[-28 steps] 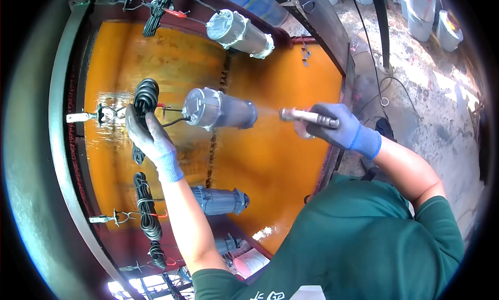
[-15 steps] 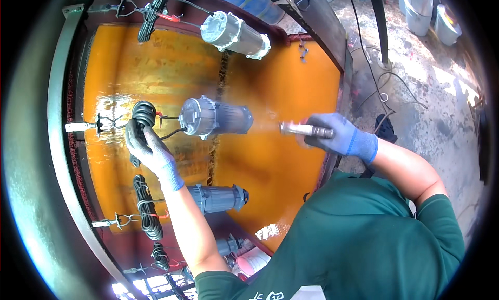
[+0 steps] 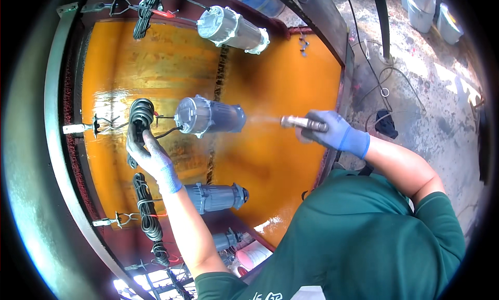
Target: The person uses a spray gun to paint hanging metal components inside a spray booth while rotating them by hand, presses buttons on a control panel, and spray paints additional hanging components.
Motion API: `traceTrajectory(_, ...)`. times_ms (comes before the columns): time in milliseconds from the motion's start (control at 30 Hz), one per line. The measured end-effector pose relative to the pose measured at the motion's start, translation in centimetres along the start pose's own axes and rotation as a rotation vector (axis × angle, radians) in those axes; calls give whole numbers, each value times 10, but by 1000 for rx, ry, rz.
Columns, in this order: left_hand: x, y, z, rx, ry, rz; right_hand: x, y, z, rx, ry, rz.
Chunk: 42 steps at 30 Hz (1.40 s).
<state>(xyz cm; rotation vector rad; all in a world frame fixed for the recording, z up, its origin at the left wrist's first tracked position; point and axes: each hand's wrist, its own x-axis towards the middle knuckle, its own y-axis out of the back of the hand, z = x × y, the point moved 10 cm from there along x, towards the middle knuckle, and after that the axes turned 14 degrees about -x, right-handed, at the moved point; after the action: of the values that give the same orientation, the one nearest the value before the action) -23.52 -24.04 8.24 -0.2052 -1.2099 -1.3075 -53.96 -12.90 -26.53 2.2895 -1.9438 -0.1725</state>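
My gloved left hand (image 3: 150, 158) is closed around the lower part of a bundled black cable (image 3: 141, 113). That cable runs to a grey, cylinder-shaped motor housing (image 3: 210, 116), which hangs from a hook line in the middle. To the right of the housing, my gloved right hand (image 3: 337, 132) grips a metal spray gun (image 3: 297, 122). Its nozzle points left at the housing's end without touching it, and a pale mist spans the gap. Fingers wrapped round the gun partly hide its handle.
A paler housing (image 3: 234, 30) hangs above, and another grey one (image 3: 215, 197) below, near my left forearm. Behind them stands an orange-coated panel (image 3: 280, 159). A metal rail (image 3: 54, 97) carries the hooks at left. Buckets (image 3: 448, 24) and a hose (image 3: 371, 74) are on the floor at right.
The middle housing and its cable have shifted slightly left, along with my left hand. My right hand and the spray gun have moved a little left and up.
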Motion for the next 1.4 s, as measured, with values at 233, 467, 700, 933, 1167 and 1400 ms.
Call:
traceTrajectory(233,-1,6,9,86,3,-13,3,-13,15,-167,47,-99)
traceTrajectory(467,-15,34,1,84,42,113,12,-7,38,-235,87,-56)
traceTrajectory(700,-27,77,-11,75,137,243,6,20,52,-26,24,128)
traceTrajectory(933,-33,77,-13,110,290,264,-7,28,2,12,268,-13)
traceTrajectory(1167,-39,102,-29,99,303,283,-18,27,-49,-254,460,-106)
traceTrajectory(1400,-42,106,-38,70,313,310,-6,50,-56,-149,407,126)
